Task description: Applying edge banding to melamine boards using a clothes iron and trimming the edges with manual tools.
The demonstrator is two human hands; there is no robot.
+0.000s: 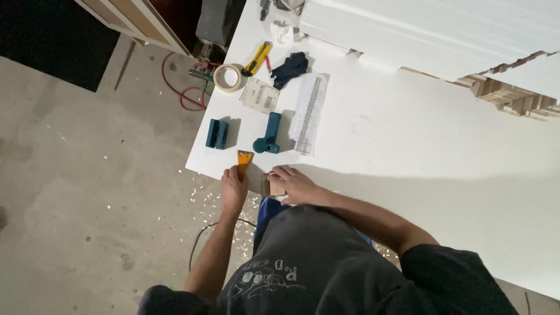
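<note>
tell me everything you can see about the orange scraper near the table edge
The orange scraper is a small flat tool that flares wide at its far end, plastic by its look. It lies on the white table near the front edge, just before the teal tool. The left hand grips its near end, hiding the handle.

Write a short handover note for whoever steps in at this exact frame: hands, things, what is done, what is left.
Left hand grips an orange-handled scraper at the near edge of the white table.
Right hand rests on a small wooden block at the same edge.
Behind them: teal block, teal handled tool, clear ruler, tape roll, yellow utility knife.
Done: wood shavings lie on the floor below.
Left: cannot tell how much of the block remains to work.
</note>
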